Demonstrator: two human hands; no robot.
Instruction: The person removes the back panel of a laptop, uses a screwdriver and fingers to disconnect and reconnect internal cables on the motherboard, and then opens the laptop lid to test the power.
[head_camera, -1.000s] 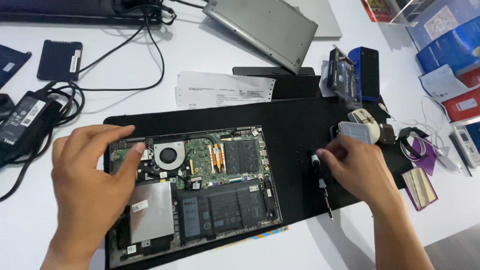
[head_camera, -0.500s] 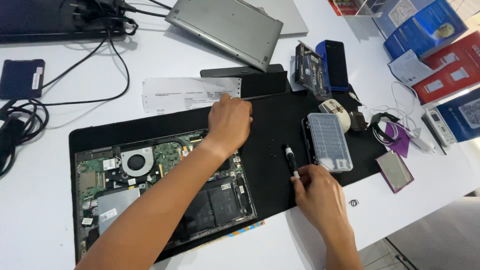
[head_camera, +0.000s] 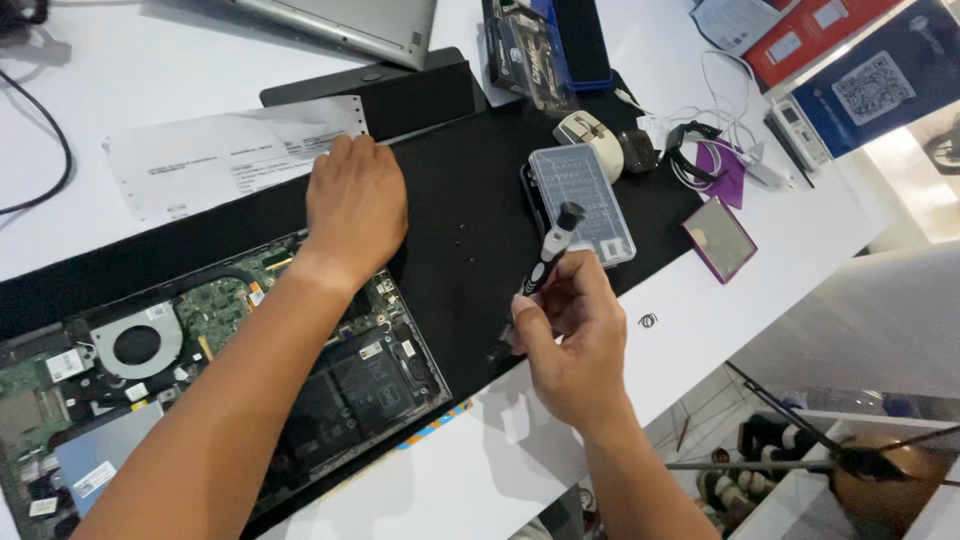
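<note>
Fingers of the right hand (head_camera: 570, 335) pinch a slim, light, rigid screwdriver (head_camera: 548, 255) mid-shaft, beside the opened laptop (head_camera: 200, 370). Left hand (head_camera: 355, 205) lies flat, fingers closed, holding nothing, beyond that laptop.

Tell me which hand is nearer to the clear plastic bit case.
Right. The right hand holds a screwdriver just below the bit case; the left hand rests flat on the black mat, well to its left.

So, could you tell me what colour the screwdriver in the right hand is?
Black with a silver-grey middle band, seen in the head view.
</note>
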